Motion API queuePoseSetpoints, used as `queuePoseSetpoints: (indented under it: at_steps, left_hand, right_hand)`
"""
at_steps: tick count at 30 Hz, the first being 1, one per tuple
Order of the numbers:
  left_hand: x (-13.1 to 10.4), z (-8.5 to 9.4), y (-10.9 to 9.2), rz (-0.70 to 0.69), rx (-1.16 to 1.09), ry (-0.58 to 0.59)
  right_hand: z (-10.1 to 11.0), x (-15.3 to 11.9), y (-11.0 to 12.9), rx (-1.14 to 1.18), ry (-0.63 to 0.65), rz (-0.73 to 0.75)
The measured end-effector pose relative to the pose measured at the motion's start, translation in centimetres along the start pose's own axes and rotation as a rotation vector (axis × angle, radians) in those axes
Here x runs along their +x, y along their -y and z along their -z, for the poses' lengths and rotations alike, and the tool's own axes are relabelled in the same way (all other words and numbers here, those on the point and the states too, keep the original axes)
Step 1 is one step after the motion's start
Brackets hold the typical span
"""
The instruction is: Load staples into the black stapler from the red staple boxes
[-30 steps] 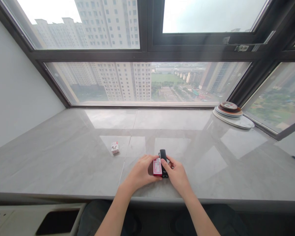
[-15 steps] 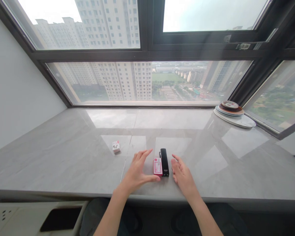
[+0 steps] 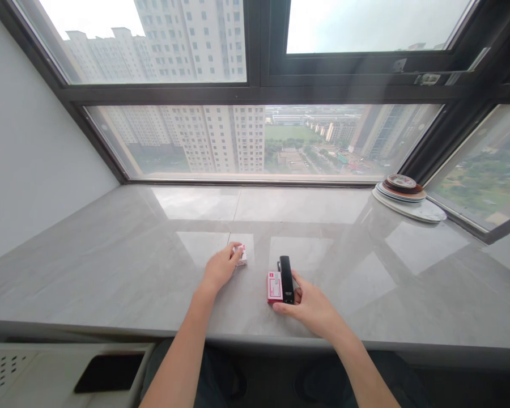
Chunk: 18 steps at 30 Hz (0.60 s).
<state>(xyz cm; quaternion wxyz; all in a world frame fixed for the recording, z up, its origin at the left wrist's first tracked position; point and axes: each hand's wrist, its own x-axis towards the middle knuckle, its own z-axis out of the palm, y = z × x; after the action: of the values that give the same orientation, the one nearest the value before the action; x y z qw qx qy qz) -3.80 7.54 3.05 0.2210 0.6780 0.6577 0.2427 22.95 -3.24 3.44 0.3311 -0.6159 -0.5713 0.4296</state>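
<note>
On the grey stone counter, my left hand grips a small white box with red marks between thumb and fingers. To its right a black stapler lies lengthwise, pointing away from me. Flush against the stapler's left side sits a pink and white box. My right hand is curled round the near right side of the stapler, its thumb by the near edge of the pink box and its fingers along the stapler.
At the back right corner, a stack of plates stands near the window frame. A white wall rises on the left. Below the counter's front edge at the left is a pale surface with a dark recess.
My left hand has moved away from the pink box to the small white box, taken hold of it and shifted it right. My right hand has closed in on the stapler.
</note>
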Motion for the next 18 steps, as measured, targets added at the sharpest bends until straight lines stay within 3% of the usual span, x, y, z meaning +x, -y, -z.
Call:
queuePoseSetpoints:
  at_steps: [4,8,18]
  left_hand:
    - [-1.1,-2.5,-3.9,-0.139,-0.051,0.1]
    - [-2.0,-3.5,-6.0,-0.214,-0.082,0.164]
    - [-4.5,-5.0,-5.9,-0.156,-0.022,0.104]
  right_hand:
    - [-0.2,0.2,1.0,0.049,0.057,0.001]
    - [-0.2,0.3,1.4,0.051,0.05,0.018]
    - [-0.4,0.1,0.9,-0.095,0.095,0.155]
